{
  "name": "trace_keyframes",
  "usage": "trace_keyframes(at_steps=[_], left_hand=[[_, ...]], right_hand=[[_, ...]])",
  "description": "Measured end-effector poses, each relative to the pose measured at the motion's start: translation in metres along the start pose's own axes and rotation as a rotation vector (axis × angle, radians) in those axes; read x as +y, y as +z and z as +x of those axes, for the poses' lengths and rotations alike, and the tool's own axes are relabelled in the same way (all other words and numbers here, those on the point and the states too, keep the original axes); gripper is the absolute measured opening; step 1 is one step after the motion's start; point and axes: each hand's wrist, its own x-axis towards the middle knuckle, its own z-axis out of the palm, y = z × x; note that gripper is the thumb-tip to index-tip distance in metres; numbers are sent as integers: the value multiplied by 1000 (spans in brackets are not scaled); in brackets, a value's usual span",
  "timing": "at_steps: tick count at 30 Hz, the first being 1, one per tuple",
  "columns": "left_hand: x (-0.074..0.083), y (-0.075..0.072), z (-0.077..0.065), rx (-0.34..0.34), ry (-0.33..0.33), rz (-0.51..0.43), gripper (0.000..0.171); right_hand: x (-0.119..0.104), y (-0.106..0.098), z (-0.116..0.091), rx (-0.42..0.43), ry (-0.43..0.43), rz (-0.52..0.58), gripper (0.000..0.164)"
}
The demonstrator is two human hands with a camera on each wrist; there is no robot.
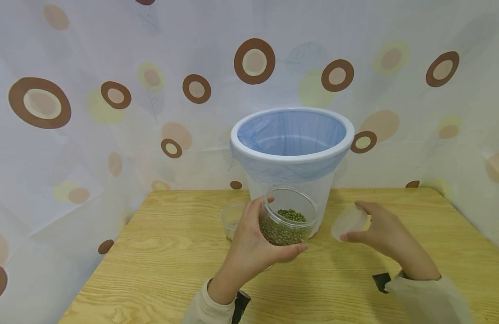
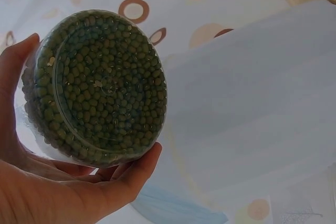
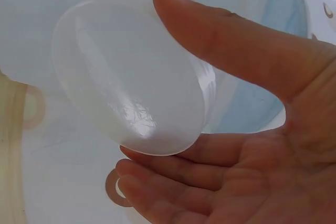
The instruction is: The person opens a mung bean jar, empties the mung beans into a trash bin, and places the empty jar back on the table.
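Note:
My left hand (image 1: pixel 251 243) grips a clear round plastic jar (image 1: pixel 290 216), tilted with its open mouth facing up and toward me. Green mung beans (image 1: pixel 292 215) fill its lower part; the left wrist view shows these beans (image 2: pixel 110 82) packed against the jar's base. Off to the right, my right hand (image 1: pixel 385 231) pinches a translucent round lid (image 1: pixel 350 221) by its edge between thumb and fingers. In the right wrist view the lid (image 3: pixel 131 77) is held tilted, apart from the jar.
Behind the jar stands a white bin (image 1: pixel 292 157) lined with a blue bag (image 1: pixel 298 130). A second clear container (image 1: pixel 232 218) sits on the wooden table (image 1: pixel 160 256), partly hidden by my left hand. A patterned sheet (image 1: pixel 160 54) hangs behind the table.

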Motion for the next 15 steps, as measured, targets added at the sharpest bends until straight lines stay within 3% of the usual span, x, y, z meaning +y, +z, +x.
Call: trace_keyframes(at_steps=[15], left_hand=[[1,-1,0,-4,-2,-10,91]], right_hand=[[11,14,16,-103,-17,-23,96]])
